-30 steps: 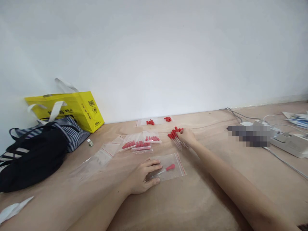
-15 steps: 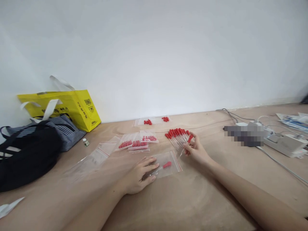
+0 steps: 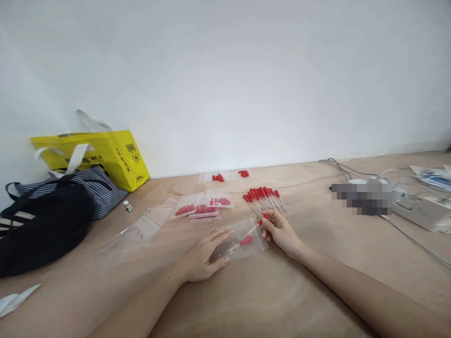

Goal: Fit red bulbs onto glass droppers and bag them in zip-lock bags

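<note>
My right hand point(image 3: 280, 233) is closed on a dropper with a red rubber bulb point(image 3: 265, 216). Its clear stem reaches into the mouth of a clear zip bag point(image 3: 230, 234) that lies flat on the table. Another dropper with a red bulb point(image 3: 246, 240) lies inside this bag. My left hand point(image 3: 207, 253) rests on the bag's other end, fingers stretched and apart, the thumb at its near edge. Just beyond my right hand lies a row of several red-bulbed droppers point(image 3: 264, 195), side by side with their stems toward me.
Filled zip bags of droppers point(image 3: 203, 210) lie beyond my left hand, with bags without droppers point(image 3: 141, 230) left of them. Loose red bulbs point(image 3: 218, 178) sit near the wall. A yellow bag point(image 3: 132, 162), a dark bag point(image 3: 52, 225) and a small bottle point(image 3: 128, 205) stand left; a power strip point(image 3: 423, 211) lies right.
My right hand has moved left and toward me, bringing the dropper's stem into the bag's mouth. My left hand stays on the bag.
</note>
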Demonstrator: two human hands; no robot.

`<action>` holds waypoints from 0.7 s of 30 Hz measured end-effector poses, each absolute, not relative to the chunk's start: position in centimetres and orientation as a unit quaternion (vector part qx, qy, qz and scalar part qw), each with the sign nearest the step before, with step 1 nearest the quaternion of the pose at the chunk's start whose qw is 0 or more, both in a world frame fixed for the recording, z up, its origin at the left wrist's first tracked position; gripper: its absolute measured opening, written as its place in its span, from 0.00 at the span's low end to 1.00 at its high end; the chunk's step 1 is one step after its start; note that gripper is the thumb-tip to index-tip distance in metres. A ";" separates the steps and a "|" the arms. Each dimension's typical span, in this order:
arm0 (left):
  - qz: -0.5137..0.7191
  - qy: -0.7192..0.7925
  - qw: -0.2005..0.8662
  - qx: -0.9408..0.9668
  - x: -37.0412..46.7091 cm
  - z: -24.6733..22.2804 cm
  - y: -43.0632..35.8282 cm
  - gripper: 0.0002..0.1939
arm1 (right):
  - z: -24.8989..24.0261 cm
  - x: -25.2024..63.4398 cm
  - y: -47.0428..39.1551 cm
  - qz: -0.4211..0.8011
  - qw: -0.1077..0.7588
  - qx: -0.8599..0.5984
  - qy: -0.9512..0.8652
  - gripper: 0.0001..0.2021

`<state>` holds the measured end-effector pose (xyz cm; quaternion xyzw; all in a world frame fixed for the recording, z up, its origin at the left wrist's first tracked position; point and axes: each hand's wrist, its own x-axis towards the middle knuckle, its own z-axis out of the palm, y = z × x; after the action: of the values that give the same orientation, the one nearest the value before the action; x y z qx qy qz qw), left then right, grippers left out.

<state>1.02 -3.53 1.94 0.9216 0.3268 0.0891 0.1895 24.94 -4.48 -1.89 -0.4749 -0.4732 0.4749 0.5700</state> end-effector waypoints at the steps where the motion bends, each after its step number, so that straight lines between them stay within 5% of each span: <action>1: 0.094 0.326 0.192 0.921 1.0 2.0 -3.6 0.28 | -1.9 24.9 -4.6 0.474 0.551 -0.483 -0.489 0.20; 9: 0.107 0.312 0.184 0.926 1.1 1.6 -3.3 0.29 | -1.6 24.8 -4.2 0.541 0.431 -0.470 -0.548 0.17; 21: 0.088 0.320 0.174 0.927 1.1 1.7 -3.4 0.29 | -2.1 24.9 -3.8 0.508 0.368 -0.448 -0.637 0.16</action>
<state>1.05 -3.42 1.70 0.9272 0.3197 0.0878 0.1743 24.86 -3.75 -2.06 -0.4478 -0.6368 0.5083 0.3682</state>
